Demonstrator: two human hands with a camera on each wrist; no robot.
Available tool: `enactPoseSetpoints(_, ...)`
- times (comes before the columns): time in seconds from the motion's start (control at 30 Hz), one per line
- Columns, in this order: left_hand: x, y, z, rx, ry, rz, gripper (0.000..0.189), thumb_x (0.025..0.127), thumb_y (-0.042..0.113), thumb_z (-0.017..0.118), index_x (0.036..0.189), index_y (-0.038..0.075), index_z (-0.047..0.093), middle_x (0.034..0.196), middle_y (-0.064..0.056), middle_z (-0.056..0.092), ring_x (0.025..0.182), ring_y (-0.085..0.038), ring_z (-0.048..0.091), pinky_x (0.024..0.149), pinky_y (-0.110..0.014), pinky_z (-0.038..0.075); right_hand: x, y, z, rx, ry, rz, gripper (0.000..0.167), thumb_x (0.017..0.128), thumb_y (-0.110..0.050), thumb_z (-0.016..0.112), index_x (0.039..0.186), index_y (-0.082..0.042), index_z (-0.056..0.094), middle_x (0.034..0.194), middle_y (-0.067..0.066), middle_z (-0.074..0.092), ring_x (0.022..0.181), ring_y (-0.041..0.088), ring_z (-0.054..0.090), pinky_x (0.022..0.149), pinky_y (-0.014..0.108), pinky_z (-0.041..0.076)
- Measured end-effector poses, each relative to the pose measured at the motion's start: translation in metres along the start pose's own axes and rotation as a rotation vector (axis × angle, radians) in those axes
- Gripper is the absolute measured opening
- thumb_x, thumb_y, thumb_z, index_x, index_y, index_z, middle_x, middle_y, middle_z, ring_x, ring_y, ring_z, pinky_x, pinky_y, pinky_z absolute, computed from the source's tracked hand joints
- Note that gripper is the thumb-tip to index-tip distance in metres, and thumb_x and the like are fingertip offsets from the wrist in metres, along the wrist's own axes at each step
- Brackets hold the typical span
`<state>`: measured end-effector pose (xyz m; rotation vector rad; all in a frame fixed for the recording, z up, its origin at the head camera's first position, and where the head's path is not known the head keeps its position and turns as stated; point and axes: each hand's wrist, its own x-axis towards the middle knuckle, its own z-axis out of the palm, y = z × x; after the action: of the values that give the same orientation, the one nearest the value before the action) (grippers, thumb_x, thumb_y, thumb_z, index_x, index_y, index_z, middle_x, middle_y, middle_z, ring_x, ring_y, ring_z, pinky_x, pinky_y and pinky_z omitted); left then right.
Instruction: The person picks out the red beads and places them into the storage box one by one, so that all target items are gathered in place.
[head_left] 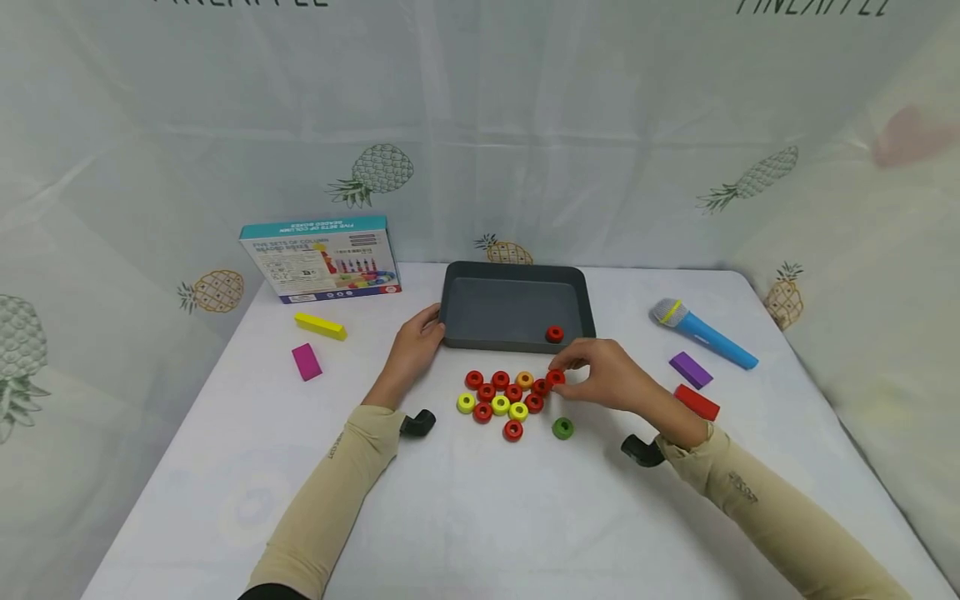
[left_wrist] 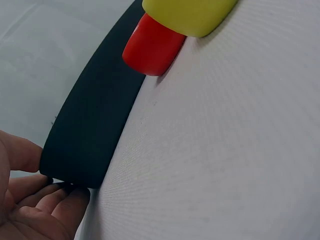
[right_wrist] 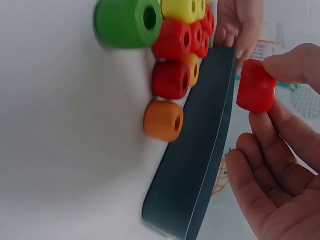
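My right hand (head_left: pixel 606 375) pinches a red bead (right_wrist: pixel 257 87) between thumb and fingertips, raised above the table in the right wrist view. Below it lies a cluster of barrel-shaped beads with holes: several red beads (head_left: pixel 482 412), yellow beads (head_left: pixel 500 406) and an orange bead (head_left: pixel 525 380). A green bead (head_left: pixel 562 428) sits apart at the near right. Behind the cluster is a dark grey tray (head_left: pixel 498 304), with one red bead (head_left: pixel 554 334) inside near its front right. At the tray's front left corner, my left hand (head_left: pixel 415 346) grips the rim, thumb opposite the fingers.
A toy box (head_left: pixel 322 260) stands at the back left. Close by lie a yellow block (head_left: pixel 320 326) and a magenta block (head_left: pixel 307 362). On the right are a blue microphone (head_left: pixel 705 333), a purple block (head_left: pixel 691 370) and a red block (head_left: pixel 697 402) near my right wrist.
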<state>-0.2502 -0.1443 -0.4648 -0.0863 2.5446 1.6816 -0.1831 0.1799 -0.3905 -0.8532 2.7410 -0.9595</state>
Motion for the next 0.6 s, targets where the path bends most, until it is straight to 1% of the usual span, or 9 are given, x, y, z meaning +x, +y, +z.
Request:
enactPoseSetpoints(0.13, 0.001, 0.0, -0.001, -0.015, -0.008, 0.004, 0.052, 0.105, 0.026, 0.052, 0.156, 0.02, 0.042, 0.159, -0.003, 0.045, 0.143, -0.019, 0.049, 0.12, -0.038, 0.041, 0.007, 0.005, -0.005, 0.005, 0.029, 0.028, 0.023, 0.081, -0.013, 0.083, 0.103, -0.011, 0.077, 0.098, 0.001, 0.073, 0.097, 0.031, 0.068, 0.091, 0.051, 0.06)
enactPoseSetpoints(0.27, 0.001, 0.001, -0.001, -0.025, -0.006, 0.004, 0.052, 0.105, 0.026, 0.052, 0.156, 0.019, 0.042, 0.159, -0.003, 0.045, 0.143, -0.02, 0.049, 0.119, -0.039, 0.042, 0.016, 0.011, -0.011, -0.001, 0.069, 0.052, 0.025, 0.079, -0.013, 0.084, 0.103, -0.008, 0.077, 0.098, 0.005, 0.073, 0.094, 0.031, 0.069, 0.088, 0.051, 0.061)
enactPoseSetpoints(0.4, 0.001, -0.001, -0.001, -0.019, -0.004, 0.004, 0.052, 0.105, 0.027, 0.052, 0.155, 0.021, 0.043, 0.159, -0.002, 0.045, 0.143, -0.02, 0.049, 0.12, -0.04, 0.041, 0.025, 0.017, -0.015, -0.013, 0.102, 0.085, 0.028, 0.08, -0.013, 0.084, 0.105, -0.005, 0.077, 0.101, 0.01, 0.074, 0.095, 0.031, 0.071, 0.088, 0.051, 0.061)
enactPoseSetpoints(0.5, 0.001, -0.002, 0.0, -0.012, -0.003, 0.007, 0.051, 0.105, 0.028, 0.052, 0.155, 0.022, 0.043, 0.159, -0.001, 0.044, 0.143, -0.02, 0.049, 0.12, -0.04, 0.041, 0.031, 0.022, -0.017, -0.022, 0.113, 0.123, 0.027, 0.081, -0.014, 0.083, 0.107, -0.005, 0.077, 0.103, 0.012, 0.074, 0.096, 0.03, 0.072, 0.088, 0.049, 0.062)
enactPoseSetpoints(0.6, 0.001, -0.002, 0.001, -0.017, 0.001, 0.02, 0.051, 0.105, 0.027, 0.052, 0.155, 0.022, 0.044, 0.159, -0.002, 0.045, 0.142, -0.02, 0.049, 0.119, -0.04, 0.042, 0.037, 0.026, -0.018, -0.026, 0.117, 0.153, 0.027, 0.082, -0.014, 0.082, 0.107, -0.006, 0.077, 0.102, 0.012, 0.074, 0.095, 0.028, 0.071, 0.085, 0.046, 0.062)
